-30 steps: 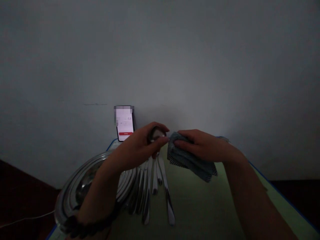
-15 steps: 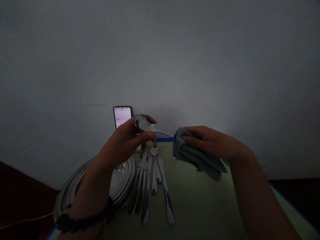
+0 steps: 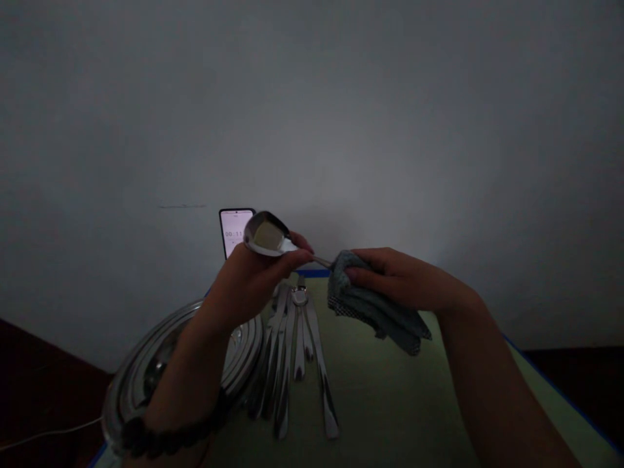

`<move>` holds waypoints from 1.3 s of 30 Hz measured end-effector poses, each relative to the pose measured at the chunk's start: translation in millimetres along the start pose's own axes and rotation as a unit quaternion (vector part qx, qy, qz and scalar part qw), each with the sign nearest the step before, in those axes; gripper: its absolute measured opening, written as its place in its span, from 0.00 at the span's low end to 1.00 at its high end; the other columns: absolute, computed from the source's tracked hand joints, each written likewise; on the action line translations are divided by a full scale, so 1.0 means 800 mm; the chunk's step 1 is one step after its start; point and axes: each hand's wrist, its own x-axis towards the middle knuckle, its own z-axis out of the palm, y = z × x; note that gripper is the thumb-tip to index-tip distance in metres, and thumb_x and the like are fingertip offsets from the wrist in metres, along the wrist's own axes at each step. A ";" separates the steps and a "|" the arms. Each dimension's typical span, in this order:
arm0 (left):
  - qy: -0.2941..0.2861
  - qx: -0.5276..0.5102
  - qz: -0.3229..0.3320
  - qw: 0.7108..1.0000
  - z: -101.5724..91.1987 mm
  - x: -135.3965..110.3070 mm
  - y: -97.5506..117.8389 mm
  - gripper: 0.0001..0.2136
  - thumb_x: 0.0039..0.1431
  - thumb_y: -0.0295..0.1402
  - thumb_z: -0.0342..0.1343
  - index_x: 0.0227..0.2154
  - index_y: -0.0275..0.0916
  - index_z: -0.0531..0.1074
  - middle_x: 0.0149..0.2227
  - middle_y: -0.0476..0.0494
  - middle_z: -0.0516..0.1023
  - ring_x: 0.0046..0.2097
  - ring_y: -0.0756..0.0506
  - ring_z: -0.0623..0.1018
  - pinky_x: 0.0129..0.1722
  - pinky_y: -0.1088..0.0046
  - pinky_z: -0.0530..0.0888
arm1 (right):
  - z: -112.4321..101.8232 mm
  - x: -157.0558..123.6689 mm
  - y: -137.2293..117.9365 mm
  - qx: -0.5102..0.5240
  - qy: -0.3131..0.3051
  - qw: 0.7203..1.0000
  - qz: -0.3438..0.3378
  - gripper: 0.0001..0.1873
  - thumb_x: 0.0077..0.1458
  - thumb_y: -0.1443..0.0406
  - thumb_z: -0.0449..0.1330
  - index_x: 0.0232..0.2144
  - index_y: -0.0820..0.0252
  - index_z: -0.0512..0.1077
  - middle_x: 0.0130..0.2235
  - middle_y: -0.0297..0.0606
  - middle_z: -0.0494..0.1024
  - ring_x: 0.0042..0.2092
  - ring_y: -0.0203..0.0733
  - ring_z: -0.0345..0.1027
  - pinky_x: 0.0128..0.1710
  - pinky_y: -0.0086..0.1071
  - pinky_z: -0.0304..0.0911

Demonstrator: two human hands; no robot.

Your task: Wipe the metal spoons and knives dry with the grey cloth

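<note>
A shiny metal spoon [image 3: 267, 235] is held up above the table, its bowl to the left and its hollow side facing me. My left hand [image 3: 256, 276] grips the spoon near its neck, thumb in front and fingers behind. My right hand [image 3: 394, 276] is closed on a folded grey-green cloth [image 3: 375, 312], which wraps the end of the handle and hides it. Below my left hand lie several knives and spoons of metal cutlery [image 3: 287, 351] in a loose row, handles towards me.
Stacked round metal plates [image 3: 129, 364] stand at the left, partly behind my left forearm. A phone [image 3: 234, 227] showing a timer leans on the pale wall [image 3: 341, 130]. The green table [image 3: 390, 403] has blue edging, and a white cable [image 3: 53, 431] runs at the lower left.
The spoon has turned so its hollow side now shows, and its bowl has shifted slightly left and up. My right hand and the cloth have moved a little left, nearer my left hand.
</note>
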 end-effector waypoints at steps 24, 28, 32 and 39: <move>-0.116 0.069 -0.125 0.983 0.008 -0.002 0.003 0.17 0.60 0.42 0.43 0.22 0.39 0.67 0.14 0.55 0.61 0.16 0.53 0.61 0.16 0.80 0.58 | 0.003 0.012 0.033 0.140 0.294 0.945 0.023 0.22 0.58 0.51 0.45 0.51 0.50 0.61 0.47 0.37 0.71 0.47 0.42 0.65 0.44 0.39 0.63; -0.133 0.078 -0.107 0.982 0.007 -0.003 0.002 0.16 0.60 0.40 0.43 0.21 0.39 0.67 0.15 0.55 0.61 0.17 0.53 0.61 0.16 0.80 0.57 | 0.005 0.014 0.031 0.138 0.284 0.948 0.041 0.24 0.58 0.50 0.44 0.53 0.50 0.59 0.48 0.38 0.71 0.47 0.43 0.66 0.44 0.40 0.64; -0.159 0.079 -0.108 0.978 0.007 -0.003 0.003 0.16 0.60 0.40 0.42 0.21 0.40 0.66 0.15 0.55 0.60 0.17 0.52 0.61 0.16 0.79 0.56 | 0.007 0.016 0.026 0.139 0.262 0.955 0.020 0.23 0.58 0.51 0.44 0.52 0.50 0.62 0.50 0.37 0.70 0.49 0.42 0.65 0.47 0.40 0.62; -0.173 0.126 -0.087 0.973 0.010 -0.003 0.006 0.16 0.59 0.39 0.43 0.22 0.40 0.68 0.16 0.54 0.64 0.18 0.51 0.65 0.19 0.78 0.59 | 0.010 0.014 0.020 0.152 0.150 0.977 0.013 0.20 0.58 0.55 0.47 0.48 0.54 0.66 0.43 0.37 0.75 0.44 0.40 0.67 0.45 0.38 0.62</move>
